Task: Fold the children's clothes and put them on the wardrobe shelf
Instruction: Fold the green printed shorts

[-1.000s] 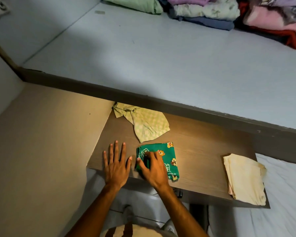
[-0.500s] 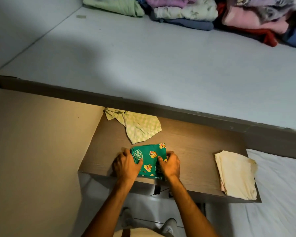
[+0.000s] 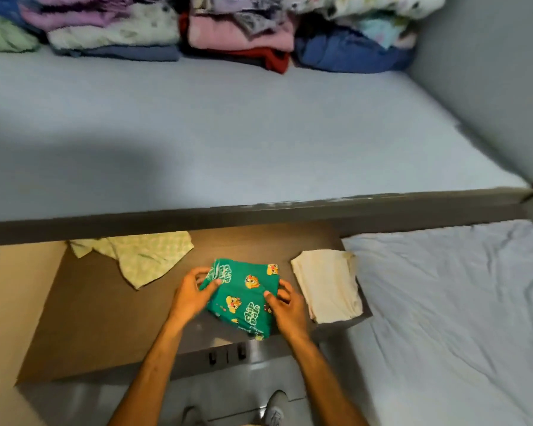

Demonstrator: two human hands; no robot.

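Observation:
A folded green garment [image 3: 242, 295] with cartoon prints is held just above the brown table [image 3: 96, 318]. My left hand [image 3: 191, 295] grips its left edge and my right hand [image 3: 285, 309] grips its right edge. Left of it, an unfolded pale yellow-green checked garment [image 3: 142, 256] lies on the table, partly under the shelf edge. To the right, a folded cream garment [image 3: 328, 287] sits near the table's right end. The grey wardrobe shelf [image 3: 228, 133] spans the view above, with stacks of folded clothes [image 3: 197, 29] along its back.
The shelf's dark front edge [image 3: 259, 213] overhangs the back of the table. A bed with a wrinkled pale sheet [image 3: 459, 318] lies to the right. The wardrobe's grey side wall [image 3: 490, 72] closes the shelf on the right. A beige wall [image 3: 10, 302] stands at left.
Both hands have closed on the green garment's sides and raised it off the table, moving it slightly right. The camera has tilted up and swung right toward the shelf.

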